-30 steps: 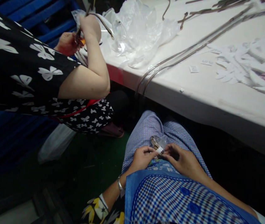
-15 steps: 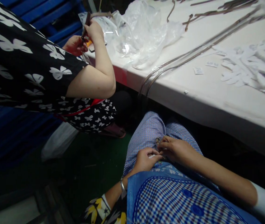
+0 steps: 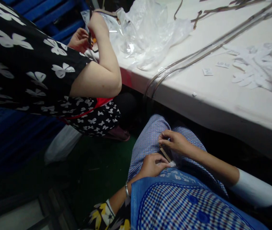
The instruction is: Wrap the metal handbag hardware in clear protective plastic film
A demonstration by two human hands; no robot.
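Note:
Over the lap, my left hand (image 3: pixel 153 164) has its fingers pinched on a whitish, crumpled clear plastic piece (image 3: pixel 172 164) near the apron's top edge. A little higher and to the right, the fingertips of my right hand (image 3: pixel 173 140) are closed on the brass-coloured end of a thin tan strap (image 3: pixel 166 154). The strap runs down from there to my left hand, where its lower end is hidden. Both hands are above the checked trousers, close together but apart.
A white table (image 3: pixel 222 108) spans the upper right, bearing long brown straps (image 3: pixel 191 60), clear plastic bags (image 3: pixel 147 35), small labels (image 3: pixel 207 72) and white cut pieces (image 3: pixel 258 67). At left a co-worker's arm (image 3: pixel 102 76) reaches over the table's corner; blue crates (image 3: pixel 42 16) stand behind.
My right hand has moved up, away from my left hand, and the strap between them now shows. The co-worker's hands have shifted slightly around a dark item.

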